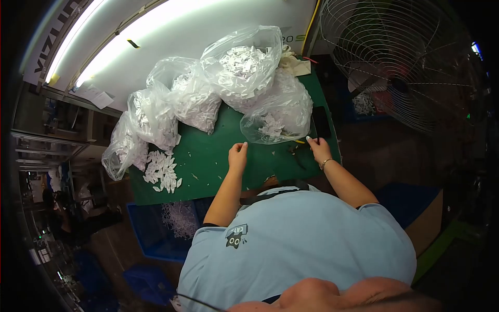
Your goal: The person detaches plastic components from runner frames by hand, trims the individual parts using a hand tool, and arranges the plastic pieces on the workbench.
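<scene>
My left hand (pixel 238 157) is over the green table (pixel 208 166), its fingers pinched together. Anything between those fingertips is too small to make out. To its right, my right hand (pixel 320 151) is near the table's right side, fingers curled. A small dark thing shows at its fingertips, but its kind is unclear. Just beyond the hands lies an open clear plastic bag (pixel 291 112) with small white plastic pieces (pixel 273 127) in its mouth. A dark flat object, like a phone (pixel 321 122), lies beside that bag, just above my right hand.
Several more clear bags (pixel 195 106) of white pieces line the table's back and left. A loose pile of white pieces (pixel 162 171) lies at the left edge. Below is a blue bin (pixel 150 244) with white scraps. A large wire-caged fan (pixel 395 67) stands at the right.
</scene>
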A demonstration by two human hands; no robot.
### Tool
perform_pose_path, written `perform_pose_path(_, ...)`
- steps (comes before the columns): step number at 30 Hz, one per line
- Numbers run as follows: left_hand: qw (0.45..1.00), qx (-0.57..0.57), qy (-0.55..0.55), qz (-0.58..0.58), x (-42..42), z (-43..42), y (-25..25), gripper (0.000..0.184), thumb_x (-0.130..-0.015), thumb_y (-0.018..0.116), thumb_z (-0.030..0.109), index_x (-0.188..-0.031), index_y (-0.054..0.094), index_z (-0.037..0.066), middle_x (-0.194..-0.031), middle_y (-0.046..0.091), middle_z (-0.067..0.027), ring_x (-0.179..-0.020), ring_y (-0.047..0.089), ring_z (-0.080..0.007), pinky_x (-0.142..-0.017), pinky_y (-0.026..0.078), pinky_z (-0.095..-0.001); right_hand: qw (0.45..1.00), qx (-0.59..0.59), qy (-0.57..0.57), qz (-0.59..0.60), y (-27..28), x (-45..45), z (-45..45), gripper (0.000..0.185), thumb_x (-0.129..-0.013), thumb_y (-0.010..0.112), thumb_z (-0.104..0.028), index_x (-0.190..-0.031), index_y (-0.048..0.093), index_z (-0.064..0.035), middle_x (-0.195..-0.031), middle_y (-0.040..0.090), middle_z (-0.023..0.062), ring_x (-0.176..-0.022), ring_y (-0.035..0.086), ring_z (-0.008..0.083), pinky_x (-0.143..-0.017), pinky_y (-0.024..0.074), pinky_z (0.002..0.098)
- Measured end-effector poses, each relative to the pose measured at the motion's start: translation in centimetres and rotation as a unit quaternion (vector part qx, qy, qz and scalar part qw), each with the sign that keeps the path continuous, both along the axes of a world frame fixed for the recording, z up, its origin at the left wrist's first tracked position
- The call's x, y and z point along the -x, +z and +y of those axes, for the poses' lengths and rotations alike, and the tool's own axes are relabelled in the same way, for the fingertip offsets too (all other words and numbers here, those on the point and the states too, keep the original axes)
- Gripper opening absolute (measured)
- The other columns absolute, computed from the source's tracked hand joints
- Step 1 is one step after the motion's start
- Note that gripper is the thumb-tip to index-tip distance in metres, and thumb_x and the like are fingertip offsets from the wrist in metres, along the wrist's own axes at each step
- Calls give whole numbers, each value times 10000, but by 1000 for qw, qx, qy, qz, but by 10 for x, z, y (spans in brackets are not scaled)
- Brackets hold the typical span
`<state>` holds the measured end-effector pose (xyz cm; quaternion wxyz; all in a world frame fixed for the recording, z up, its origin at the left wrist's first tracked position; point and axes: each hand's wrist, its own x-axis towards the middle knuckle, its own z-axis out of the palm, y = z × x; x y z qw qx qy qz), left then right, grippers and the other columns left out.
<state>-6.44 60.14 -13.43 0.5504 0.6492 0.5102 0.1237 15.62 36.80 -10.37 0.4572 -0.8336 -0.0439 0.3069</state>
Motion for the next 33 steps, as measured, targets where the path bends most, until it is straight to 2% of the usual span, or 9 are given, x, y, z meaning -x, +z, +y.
perform_pose_path(4,998,-20,65,-4,-38,4,-10,640,-751,690,409,-1138,505,-66,-1231,475,-231,-1183,446,-313,-997,344,-369,992,-3,13,-128,5,-26,36,439,-723,703,-398,-873,589,-2,-748,597,89,-692,568,194,-662,454,317)
perform_pose_path(5,992,36,114,-30,-52,7,-11,554,-774,676,359,-1129,511,-34,-1161,520,-197,-1086,501,-282,-900,400,-374,992,0,12,-127,-2,-35,44,439,-723,703,-398,-873,589,-2,-748,597,89,-692,568,194,-662,454,317)
perform_pose_path(7,981,95,160,-57,-73,15,-12,470,-798,661,308,-1120,518,-2,-1092,564,-163,-990,556,-251,-803,456,-379,995,55,81,-28,-18,-57,59,264,-779,650,-280,-815,526,-49,-654,516,29,-460,442,117,-389,329,285)
perform_pose_path(9,965,243,64,-80,-83,30,-12,343,-785,634,243,-984,531,-16,-826,602,-122,-687,595,-223,-629,510,-363,998,29,51,18,7,-74,68,220,-784,617,-247,-805,514,-54,-652,502,25,-455,435,116,-380,325,281)
perform_pose_path(12,957,224,74,-168,-109,29,37,201,-791,597,180,-899,524,27,-632,522,-46,-506,514,-156,-473,475,-321,987,-120,-39,99,58,-108,78,197,-758,549,-197,-821,545,-10,-624,524,61,-445,466,147,-367,337,304)
perform_pose_path(20,902,140,21,-409,-156,42,188,148,-869,525,114,-1006,527,60,-892,602,-79,-749,604,-160,-626,524,-288,978,-199,8,-60,158,-168,114,178,-781,530,-187,-750,537,-12,-578,500,25,-443,447,122,-372,311,292)
perform_pose_path(26,908,135,24,-395,-153,37,191,143,-894,520,131,-1001,512,38,-925,604,-53,-783,599,-125,-699,518,-264,975,-203,54,-73,166,-173,132,179,-789,541,-185,-744,554,-13,-562,495,13,-474,453,108,-443,344,264)
perform_pose_path(31,843,72,16,-532,-148,22,192,133,-897,530,127,-1002,511,48,-858,583,-12,-743,559,-70,-656,468,-210,938,-341,4,-64,175,-178,130,145,-805,580,-172,-789,590,-27,-676,563,17,-578,492,87,-525,377,260)
perform_pose_path(33,892,55,-1,-448,-135,22,171,135,-901,529,137,-996,510,43,-857,571,-7,-714,528,-59,-619,432,-204,957,-270,48,-94,161,-178,122,154,-807,579,-172,-807,590,-18,-685,566,14,-600,503,97,-556,390,264)
